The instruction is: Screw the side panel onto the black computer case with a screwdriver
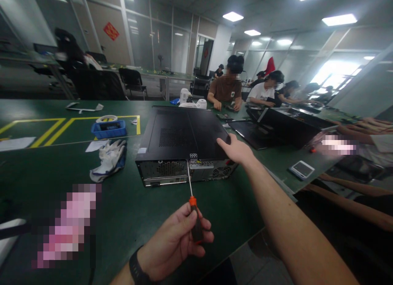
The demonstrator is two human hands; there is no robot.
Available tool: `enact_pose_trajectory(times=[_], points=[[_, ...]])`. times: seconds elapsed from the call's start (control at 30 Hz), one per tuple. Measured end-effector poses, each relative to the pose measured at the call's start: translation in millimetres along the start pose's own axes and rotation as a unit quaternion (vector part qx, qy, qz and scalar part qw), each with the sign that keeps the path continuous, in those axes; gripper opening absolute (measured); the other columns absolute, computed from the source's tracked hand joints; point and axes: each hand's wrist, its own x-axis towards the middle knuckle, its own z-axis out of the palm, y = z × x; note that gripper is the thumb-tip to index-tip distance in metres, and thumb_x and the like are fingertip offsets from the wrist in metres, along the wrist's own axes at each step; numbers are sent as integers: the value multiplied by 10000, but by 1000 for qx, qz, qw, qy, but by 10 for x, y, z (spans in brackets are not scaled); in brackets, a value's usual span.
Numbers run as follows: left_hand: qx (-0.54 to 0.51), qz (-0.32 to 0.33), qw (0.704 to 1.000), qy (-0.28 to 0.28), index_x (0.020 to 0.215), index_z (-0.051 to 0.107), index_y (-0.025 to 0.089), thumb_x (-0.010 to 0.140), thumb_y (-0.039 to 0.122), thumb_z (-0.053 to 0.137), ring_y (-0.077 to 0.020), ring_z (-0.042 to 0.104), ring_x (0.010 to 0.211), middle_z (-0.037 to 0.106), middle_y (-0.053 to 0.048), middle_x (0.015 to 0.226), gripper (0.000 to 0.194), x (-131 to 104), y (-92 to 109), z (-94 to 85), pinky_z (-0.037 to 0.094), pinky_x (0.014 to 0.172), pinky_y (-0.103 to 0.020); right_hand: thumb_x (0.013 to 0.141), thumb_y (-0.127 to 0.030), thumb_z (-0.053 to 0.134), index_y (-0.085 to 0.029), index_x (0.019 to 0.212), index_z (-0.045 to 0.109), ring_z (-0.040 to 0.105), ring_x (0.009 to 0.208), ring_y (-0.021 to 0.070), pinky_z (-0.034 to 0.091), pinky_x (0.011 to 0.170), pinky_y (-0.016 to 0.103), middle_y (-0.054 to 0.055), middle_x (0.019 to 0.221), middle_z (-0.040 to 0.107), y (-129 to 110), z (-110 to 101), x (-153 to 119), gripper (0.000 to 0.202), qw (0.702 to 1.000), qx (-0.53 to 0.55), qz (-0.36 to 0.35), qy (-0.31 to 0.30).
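Note:
A black computer case (184, 133) lies flat on the green table, its rear panel with vents and ports facing me. My left hand (184, 231), with a dark band on the wrist, is closed around the orange and black handle of a screwdriver (196, 223). The shaft points away from me, and its tip meets the upper edge of the rear panel near the middle. My right hand (236, 149) rests on the case's right rear corner, thumb on the top cover and the other fingers over the side, partly hidden. No tool shows in it.
Left of the case are white gloves (109, 160) and a blue tray (109, 129). A phone-like device (302, 169) and another open case (294, 125) are at the right. Several people sit along the table; a co-worker's arms reach in at the right edge.

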Motion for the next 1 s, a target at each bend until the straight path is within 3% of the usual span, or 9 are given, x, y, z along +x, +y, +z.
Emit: enact_pose_trajectory(times=[0.17,0.33,0.53,0.73,0.9,1.0], points=[[-10,7,1000,8,969,610,158,936,330,611,-136,715,723,721,-61,882,175,2,4,2,541,522,-180,874,-808,309,-163,1533,329,593,1210,375,436,998,471,199,1349,593,2,-2,0,923,1000,6,-1,5],[-18,-7,1000,-10,1080,645,101,980,301,522,-177,728,813,727,-130,983,256,-14,41,2,585,605,-240,874,-811,307,-157,1532,329,590,1215,376,434,1004,469,204,1362,583,-6,-1,-6,928,1000,5,0,3],[4,8,1000,15,972,554,182,938,322,607,-138,711,764,697,-38,907,154,-6,17,-10,553,520,-185,879,-807,305,-165,1525,334,590,1211,382,437,995,477,207,1358,586,-12,5,2,911,1000,-4,3,3],[9,16,1000,23,977,565,174,942,350,598,-101,666,647,699,-36,857,183,-6,34,33,515,458,-158,875,-815,303,-161,1532,325,590,1209,380,434,1002,481,207,1365,580,-6,9,8,927,1000,-4,4,4],[-27,-6,1000,-6,1068,642,91,987,316,502,-132,687,726,707,-111,926,277,-24,74,46,570,537,-217,877,-811,306,-160,1532,328,586,1214,389,436,1001,485,207,1370,578,-3,11,14,923,1000,-2,5,4],[-23,-5,1000,-14,1039,642,119,976,289,529,-153,709,799,707,-98,953,213,-29,69,42,587,583,-230,878,-809,307,-163,1535,323,583,1218,389,436,1001,489,207,1369,578,-8,2,5,921,1000,0,4,3]])
